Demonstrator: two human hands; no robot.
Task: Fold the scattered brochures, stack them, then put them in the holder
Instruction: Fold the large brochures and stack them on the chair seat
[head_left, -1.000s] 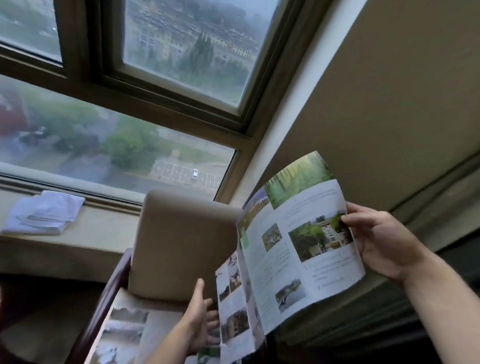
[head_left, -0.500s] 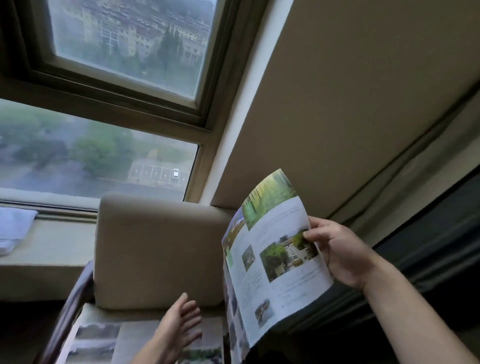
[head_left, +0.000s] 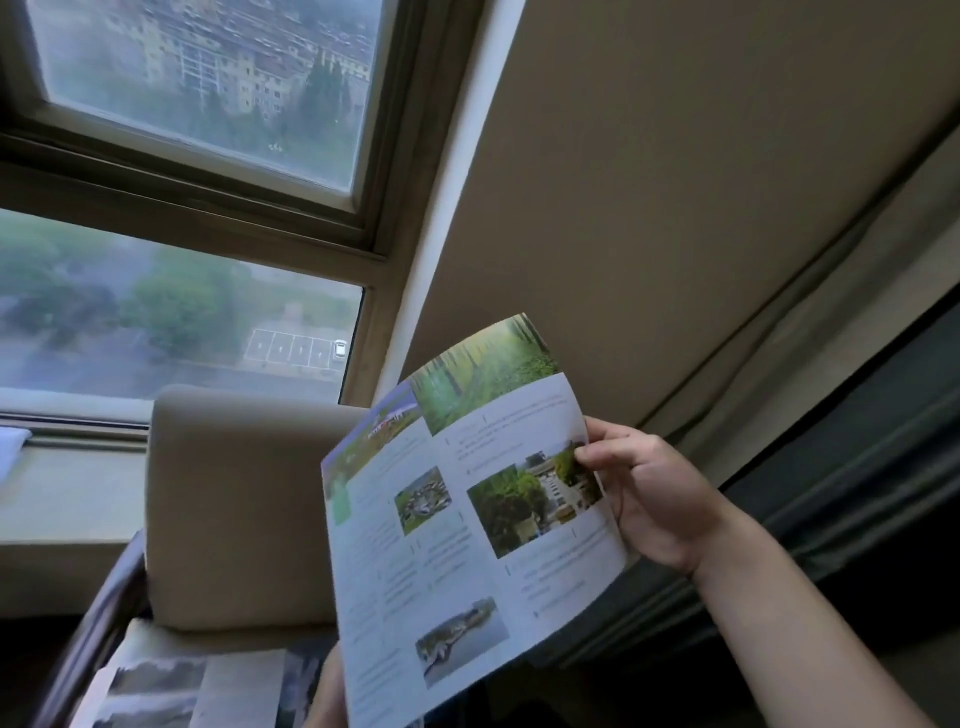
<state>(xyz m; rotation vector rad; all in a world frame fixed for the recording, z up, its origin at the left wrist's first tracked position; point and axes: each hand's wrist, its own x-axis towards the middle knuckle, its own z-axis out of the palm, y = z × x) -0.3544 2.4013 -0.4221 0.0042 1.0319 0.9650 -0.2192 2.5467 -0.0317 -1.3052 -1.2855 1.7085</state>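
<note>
The right hand (head_left: 657, 499) keeps a pinching grip on the right edge of an open brochure (head_left: 467, 525), thumb lying over a printed photo and the other fingers behind the page. The brochure is held up in the air, tilted, its pages spread and showing photos and text, with a crease running down between them. The left hand (head_left: 327, 691) is mostly hidden behind the brochure's lower left corner, so whether its grip is wide or closed on anything cannot be told. Just left of it, more brochures (head_left: 176, 686) lie flat on the seat of a beige armchair (head_left: 234, 509), whose padded back rises behind the held pages. Beyond the chair are a window sill (head_left: 67, 483) and window (head_left: 171, 312); a dark curtain (head_left: 841, 509) hangs at right.
</note>
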